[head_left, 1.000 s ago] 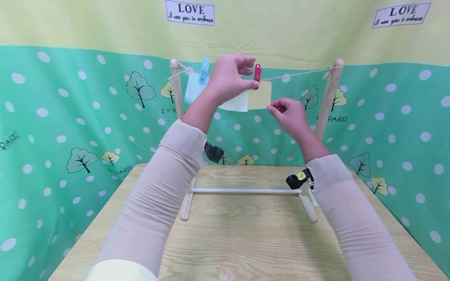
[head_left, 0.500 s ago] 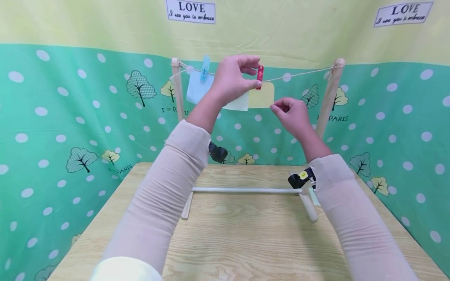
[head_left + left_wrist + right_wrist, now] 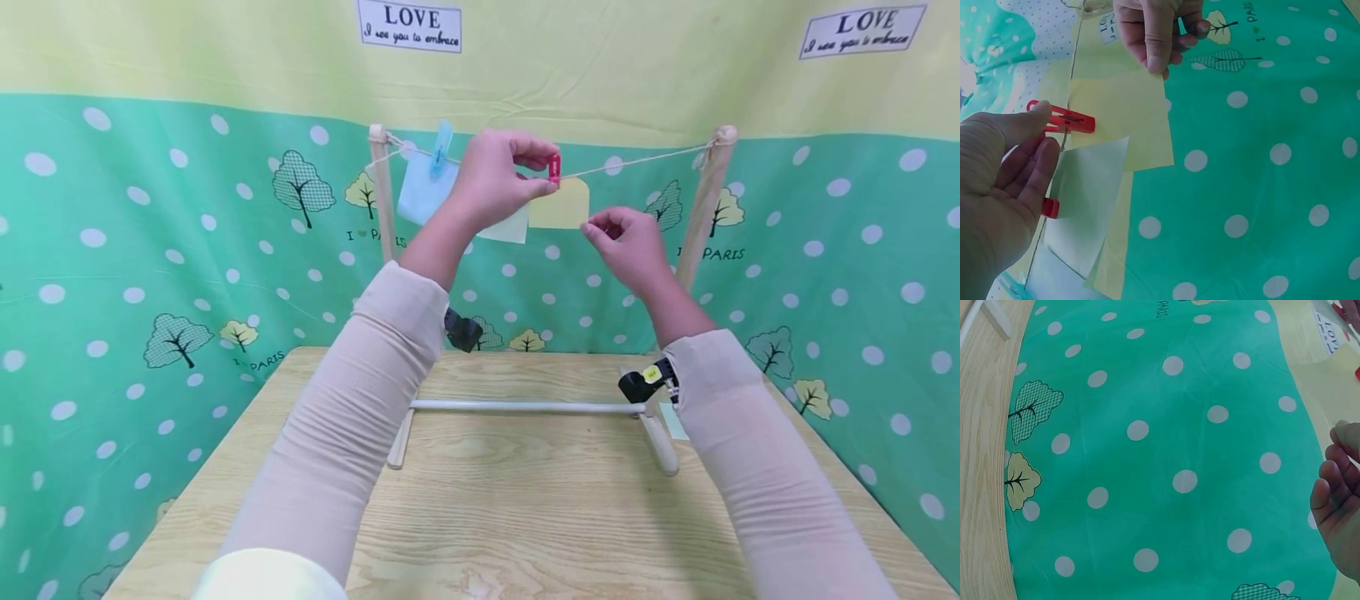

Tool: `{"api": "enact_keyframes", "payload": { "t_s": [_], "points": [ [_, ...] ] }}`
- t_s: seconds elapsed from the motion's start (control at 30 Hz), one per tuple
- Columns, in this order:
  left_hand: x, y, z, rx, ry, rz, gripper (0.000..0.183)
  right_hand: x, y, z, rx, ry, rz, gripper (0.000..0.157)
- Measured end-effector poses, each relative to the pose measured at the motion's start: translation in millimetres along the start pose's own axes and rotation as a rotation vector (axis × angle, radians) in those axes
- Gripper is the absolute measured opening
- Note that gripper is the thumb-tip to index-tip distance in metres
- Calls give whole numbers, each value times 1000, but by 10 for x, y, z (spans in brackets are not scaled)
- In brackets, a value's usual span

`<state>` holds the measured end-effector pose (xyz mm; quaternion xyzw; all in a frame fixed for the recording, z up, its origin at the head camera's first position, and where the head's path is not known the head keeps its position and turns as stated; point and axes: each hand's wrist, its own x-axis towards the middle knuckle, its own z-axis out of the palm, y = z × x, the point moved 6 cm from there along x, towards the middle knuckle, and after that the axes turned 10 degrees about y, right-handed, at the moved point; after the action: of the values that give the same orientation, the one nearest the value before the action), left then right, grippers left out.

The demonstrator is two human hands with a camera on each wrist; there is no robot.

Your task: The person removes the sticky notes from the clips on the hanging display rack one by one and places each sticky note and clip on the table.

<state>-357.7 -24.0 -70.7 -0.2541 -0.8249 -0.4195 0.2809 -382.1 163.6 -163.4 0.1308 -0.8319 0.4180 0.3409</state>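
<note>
The left hand (image 3: 498, 175) has its thumb and fingers closed in a pinch on a red peg (image 3: 555, 168), up at the string (image 3: 637, 160). The right hand (image 3: 628, 246) pinches the bottom corner of the yellow paper (image 3: 561, 207), which is at the string beside a pale sheet (image 3: 508, 227). The person seems to be pegging the yellow paper. Next, the peg should grip both paper and string before the hands let go.

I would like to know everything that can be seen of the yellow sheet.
The yellow sheet is thin, plain, paper-like and nearly flat, below the string. The right hand pinches its lower right corner. The red clip, held by the left hand, overlaps its upper edge; whether it grips is unclear. A pale sheet overlaps its left side.
</note>
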Motion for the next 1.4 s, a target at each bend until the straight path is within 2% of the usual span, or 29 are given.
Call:
{"api": "enact_keyframes", "payload": {
  "t_s": [0.23, 0.6, 0.9, 1.17, 1.27, 1.4],
  "points": [
    [-29, -3, -12, -23, 77, 81, 25, -25, 37, -32, 3, 6, -6, 30],
    [-81, -51, -84, -179, 172, 78, 20, -134, 217, -47, -25, 2, 14, 29],
    [-164, -76, -198, -349, 301, 55, 19, -224, 252, -64, 0, 2, -4, 28],
    [-256, -118, -218, -435, 407, 86, 21, -308, 275, -60, -5, -32, 24, 27],
    [-296, -140, -237, -498, 444, 90, 23, -338, 285, -60, 3, -38, 30, 28],
    [-372, -150, -277, -598, 494, 147, 23, -373, 313, -46, 6, -47, 31, 27]
  ]
}}
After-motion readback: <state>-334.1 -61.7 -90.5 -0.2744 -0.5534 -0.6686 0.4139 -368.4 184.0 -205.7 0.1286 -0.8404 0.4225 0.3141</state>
